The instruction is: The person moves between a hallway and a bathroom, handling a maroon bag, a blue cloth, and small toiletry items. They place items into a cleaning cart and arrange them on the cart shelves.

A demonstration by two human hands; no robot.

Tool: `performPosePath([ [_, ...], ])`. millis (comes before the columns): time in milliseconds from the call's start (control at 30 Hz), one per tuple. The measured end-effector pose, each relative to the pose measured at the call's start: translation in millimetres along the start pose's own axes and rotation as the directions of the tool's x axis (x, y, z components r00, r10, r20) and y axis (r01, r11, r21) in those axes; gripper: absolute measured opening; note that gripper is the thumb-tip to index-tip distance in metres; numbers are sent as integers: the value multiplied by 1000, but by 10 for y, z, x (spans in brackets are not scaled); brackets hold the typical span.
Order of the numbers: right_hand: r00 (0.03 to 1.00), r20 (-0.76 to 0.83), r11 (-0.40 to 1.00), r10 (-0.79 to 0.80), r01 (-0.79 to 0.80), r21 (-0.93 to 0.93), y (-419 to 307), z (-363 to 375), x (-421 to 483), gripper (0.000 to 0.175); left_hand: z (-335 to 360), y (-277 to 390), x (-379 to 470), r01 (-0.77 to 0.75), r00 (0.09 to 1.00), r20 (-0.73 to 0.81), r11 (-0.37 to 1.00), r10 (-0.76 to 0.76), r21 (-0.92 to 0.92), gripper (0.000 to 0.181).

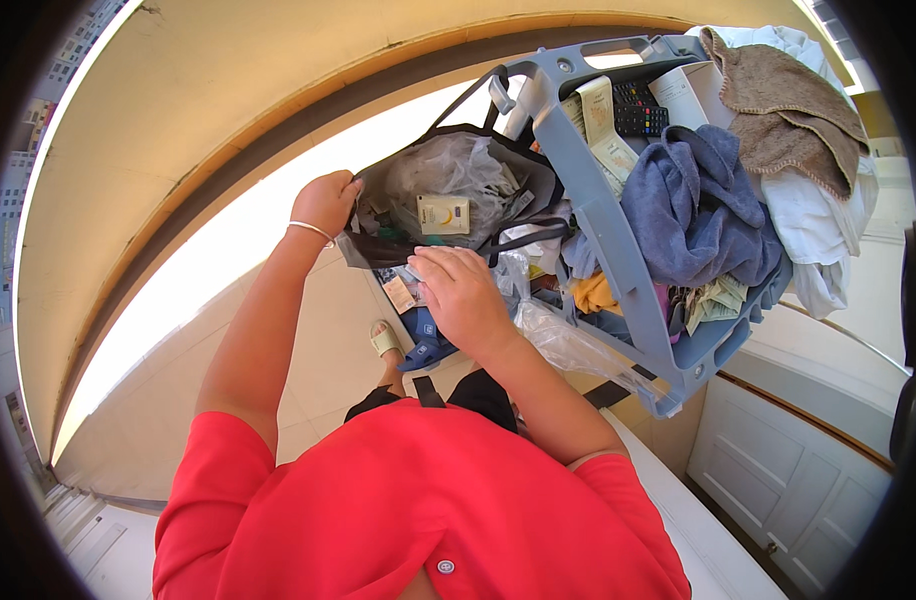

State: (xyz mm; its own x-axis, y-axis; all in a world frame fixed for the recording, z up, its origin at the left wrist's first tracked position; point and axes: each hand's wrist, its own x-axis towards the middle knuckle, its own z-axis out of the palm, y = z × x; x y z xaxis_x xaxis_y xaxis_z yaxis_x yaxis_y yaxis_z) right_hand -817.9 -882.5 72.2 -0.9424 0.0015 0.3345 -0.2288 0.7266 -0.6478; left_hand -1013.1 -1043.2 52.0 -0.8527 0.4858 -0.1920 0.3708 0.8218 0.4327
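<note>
A black bag (368,259) with dark straps hangs from the side of a grey plastic cart (600,202), its mouth facing up. My left hand (324,196) pinches the bag's left rim. Inside the bag lie crumpled clear plastic (450,165) and a small cream-coloured packet (443,215) that bears writing and a yellow crescent. My right hand (462,296) rests at the bag's front rim with its fingers stretched out close together. The thumb side is partly hidden, so I cannot tell whether it grips the rim.
The cart's top holds a blue-grey towel (694,210), remote controls (641,120), a white box (690,94) and several paper packets (717,302). A brown cloth (792,112) and white linens (807,225) hang over its far end. Blue slippers (426,341) sit below. A white door (788,450) stands right.
</note>
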Motion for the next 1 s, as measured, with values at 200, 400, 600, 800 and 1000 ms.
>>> performPosePath([
  [200,968,233,994,95,-80,-73,265,240,167,33,769,17,-609,-64,998,-28,869,58,-491,29],
  [400,807,284,837,518,-547,28,941,430,-765,29,389,174,-595,275,959,235,325,-159,-905,30],
  [600,977,-3,977,212,-211,18,814,519,-481,37,442,-40,-785,273,950,302,663,-75,-697,33],
  [800,975,115,980,190,-181,-86,996,967,210,56,232,-194,-766,228,960,276,729,-56,-645,31],
  [1000,923,164,930,349,-319,-182,1425,1482,-49,45,293,-307,-734,298,946,297,702,-128,-646,29],
])
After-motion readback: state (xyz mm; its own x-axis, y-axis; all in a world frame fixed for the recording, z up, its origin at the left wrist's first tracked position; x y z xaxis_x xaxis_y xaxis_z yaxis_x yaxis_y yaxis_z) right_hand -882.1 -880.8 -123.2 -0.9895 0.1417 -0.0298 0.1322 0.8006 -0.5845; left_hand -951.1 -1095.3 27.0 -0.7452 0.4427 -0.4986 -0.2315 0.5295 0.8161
